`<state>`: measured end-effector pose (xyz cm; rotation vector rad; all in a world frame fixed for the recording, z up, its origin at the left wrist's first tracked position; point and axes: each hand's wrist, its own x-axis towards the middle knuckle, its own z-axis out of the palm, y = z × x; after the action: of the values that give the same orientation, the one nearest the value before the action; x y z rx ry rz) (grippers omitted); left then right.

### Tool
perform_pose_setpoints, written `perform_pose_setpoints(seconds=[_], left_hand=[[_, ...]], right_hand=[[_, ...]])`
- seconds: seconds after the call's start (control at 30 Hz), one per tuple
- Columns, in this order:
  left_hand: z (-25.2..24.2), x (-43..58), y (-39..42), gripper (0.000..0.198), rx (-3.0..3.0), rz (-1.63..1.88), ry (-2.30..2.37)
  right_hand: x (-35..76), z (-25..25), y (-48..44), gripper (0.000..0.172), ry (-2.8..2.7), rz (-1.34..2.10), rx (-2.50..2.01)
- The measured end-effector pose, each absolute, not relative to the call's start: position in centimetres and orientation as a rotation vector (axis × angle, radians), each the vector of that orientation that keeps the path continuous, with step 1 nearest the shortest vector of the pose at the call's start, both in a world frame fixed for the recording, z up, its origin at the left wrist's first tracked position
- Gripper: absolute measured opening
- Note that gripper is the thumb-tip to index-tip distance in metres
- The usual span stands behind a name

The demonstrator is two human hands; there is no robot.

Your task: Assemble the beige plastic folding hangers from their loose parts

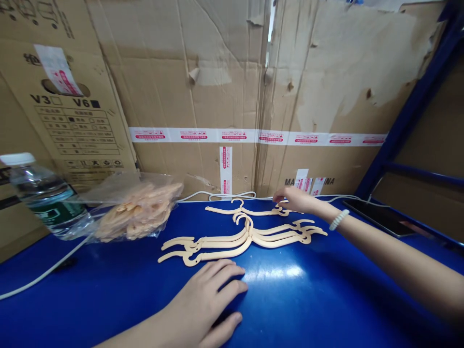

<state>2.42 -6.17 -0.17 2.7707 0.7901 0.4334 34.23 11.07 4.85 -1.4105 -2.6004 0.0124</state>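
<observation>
Several beige plastic hangers [228, 240] lie stacked on the blue table, their hooks pointing away from me. Behind them rests a single beige hanger [224, 211]. My right hand [288, 199], with a beaded band on the wrist, is at the right end of that hanger, fingers curled down on it and closed. My left hand [213, 299] is just in front of the stack, palm down, its fingers apart and nothing in them.
A clear bag of beige pieces [139, 212] lies at the left, beside a water bottle [50, 198]. Cardboard [195, 96] stands behind the blue table [275, 309]. A white cable [54, 270] crosses the left side. A dark flat device [373, 215] lies at the right.
</observation>
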Motion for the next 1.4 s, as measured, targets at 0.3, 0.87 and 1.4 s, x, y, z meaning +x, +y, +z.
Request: perform_pose_setpoints(seconds=[0.3, 0.87, 1.4], left_hand=[[-0.3, 2.4, -6.3, 0.042, 2.772, 0.421, 0.789], [0.2, 2.6, -6.6, 0.04, 2.734, 0.489, 0.788], [0.0, 4.1, -7.8, 0.033, 1.699, 0.775, 0.793]], right_hand=[[33.8, 3.7, 12.4, 0.045, -2.823, 0.043, -1.39], [33.6, 4.0, 11.6, 0.025, -2.524, 0.036, -1.356], [27.2, 3.9, -4.1, 0.015, -1.855, 1.022, -0.942]])
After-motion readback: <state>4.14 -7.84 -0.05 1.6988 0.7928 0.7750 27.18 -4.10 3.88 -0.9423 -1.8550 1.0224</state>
